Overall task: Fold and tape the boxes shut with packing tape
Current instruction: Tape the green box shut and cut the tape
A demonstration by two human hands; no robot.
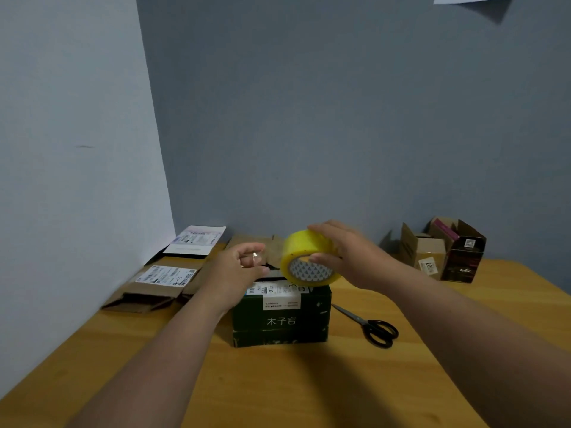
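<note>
Head view: my right hand (349, 254) grips a yellow roll of packing tape (307, 257) above a dark green cardboard box (281, 316) at desk (278, 381) centre. My left hand (239, 270), at nine o'clock of the roll, has its fingers (258, 247) curled, apparently pinching the tape's end. Black scissors (370, 325) lie at three o'clock of the box.

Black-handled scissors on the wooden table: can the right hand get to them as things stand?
Probably not directly: the right hand grips the yellow packing tape roll. The black-handled scissors lie uncovered right of the dark green box; only the roll occupies the hand.
</note>
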